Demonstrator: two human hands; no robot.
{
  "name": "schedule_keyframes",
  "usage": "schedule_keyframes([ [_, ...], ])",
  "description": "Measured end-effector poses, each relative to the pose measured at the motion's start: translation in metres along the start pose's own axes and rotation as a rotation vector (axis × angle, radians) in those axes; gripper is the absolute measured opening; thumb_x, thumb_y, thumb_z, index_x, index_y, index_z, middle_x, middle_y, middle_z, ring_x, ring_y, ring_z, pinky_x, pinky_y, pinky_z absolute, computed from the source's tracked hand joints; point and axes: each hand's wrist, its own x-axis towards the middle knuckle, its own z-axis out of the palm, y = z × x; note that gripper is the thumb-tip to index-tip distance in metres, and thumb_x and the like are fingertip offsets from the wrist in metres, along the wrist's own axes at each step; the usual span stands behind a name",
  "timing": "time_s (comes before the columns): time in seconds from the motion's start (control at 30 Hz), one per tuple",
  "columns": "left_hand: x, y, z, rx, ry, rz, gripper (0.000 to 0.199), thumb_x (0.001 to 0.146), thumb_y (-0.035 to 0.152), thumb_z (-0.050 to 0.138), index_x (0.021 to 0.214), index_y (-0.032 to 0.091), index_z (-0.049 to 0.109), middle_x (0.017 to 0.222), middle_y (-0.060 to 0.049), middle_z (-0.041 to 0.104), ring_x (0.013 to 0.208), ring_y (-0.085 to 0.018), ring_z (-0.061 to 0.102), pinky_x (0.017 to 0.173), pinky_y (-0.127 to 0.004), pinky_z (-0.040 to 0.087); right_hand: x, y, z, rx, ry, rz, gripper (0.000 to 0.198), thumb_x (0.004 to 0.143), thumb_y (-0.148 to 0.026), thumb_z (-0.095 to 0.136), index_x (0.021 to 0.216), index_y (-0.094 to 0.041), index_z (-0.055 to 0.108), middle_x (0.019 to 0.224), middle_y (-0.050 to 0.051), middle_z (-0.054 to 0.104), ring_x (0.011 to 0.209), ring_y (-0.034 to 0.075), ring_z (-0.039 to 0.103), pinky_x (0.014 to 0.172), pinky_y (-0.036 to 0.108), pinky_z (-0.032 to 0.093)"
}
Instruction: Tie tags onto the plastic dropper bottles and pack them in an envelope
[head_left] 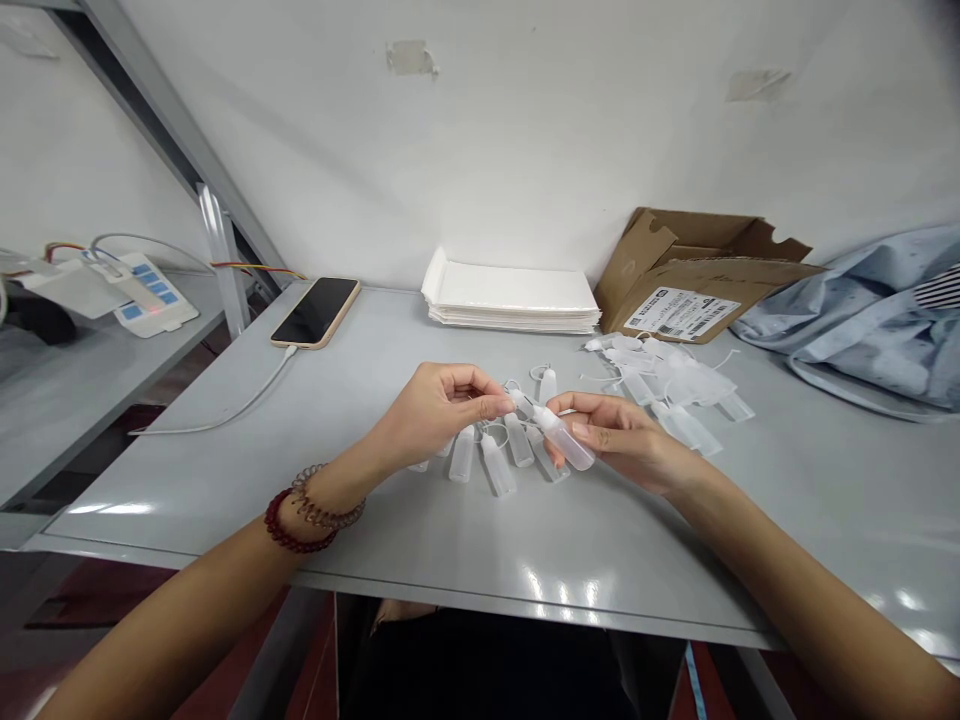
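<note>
My right hand point(630, 437) is closed around a small translucent needle-tip bottle point(567, 443), tilted with its tip up and to the left. At that tip, my left hand point(448, 408) pinches a small white cap point(520, 402). Whether the cap touches the needle is too small to tell. Several similar bottles point(498, 467) lie on the grey table point(420, 530) under and between my hands, some with thin looped straps. To the right is a heap of more translucent bottles point(686, 375), partly overlapping one another.
White padded envelopes point(517, 290) are stacked against the wall. Beside them stands an opened cardboard box point(697, 270), and blue fabric point(877, 300) lies at the right. A phone point(316, 312) with a white cable point(247, 408) rests at the left. Wires and a white device point(154, 295) occupy the adjoining surface.
</note>
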Motion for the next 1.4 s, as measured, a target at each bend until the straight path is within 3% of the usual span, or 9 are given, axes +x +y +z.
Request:
schedule_keyframes([
  [0.43, -0.0025, 0.0035, 0.0009, 0.06, -0.052, 0.109, 0.021, 0.083, 0.031, 0.062, 0.093, 0.017, 0.072, 0.088, -0.004, 0.071, 0.081, -0.016, 0.063, 0.071, -0.027, 0.053, 0.0003, 0.001, -0.0006, -0.025, 0.026, 0.016, 0.021, 0.087, -0.034, 0.056, 0.099, -0.016, 0.06, 0.074, 0.003, 0.064, 0.066, 0.013, 0.054, 0.062, 0.027, 0.037],
  [1.13, -0.0017, 0.0009, 0.0016, -0.041, -0.07, 0.127, 0.012, 0.082, 0.022, 0.065, 0.09, 0.015, 0.071, 0.085, -0.002, 0.072, 0.079, -0.012, 0.065, 0.072, -0.021, 0.053, -0.0002, 0.0008, 0.0016, -0.053, 0.029, 0.024, 0.021, 0.087, -0.034, 0.057, 0.097, -0.017, 0.06, 0.074, 0.003, 0.064, 0.068, 0.014, 0.058, 0.067, 0.029, 0.041],
  [1.4, -0.0017, 0.0007, 0.0012, -0.048, -0.041, 0.161, 0.01, 0.08, 0.019, 0.066, 0.087, 0.015, 0.072, 0.084, -0.003, 0.071, 0.079, -0.012, 0.065, 0.072, -0.021, 0.053, 0.0005, 0.003, 0.0019, -0.125, 0.102, -0.02, 0.017, 0.09, -0.035, 0.055, 0.093, -0.019, 0.057, 0.07, 0.0, 0.063, 0.057, 0.009, 0.044, 0.058, 0.026, 0.034],
])
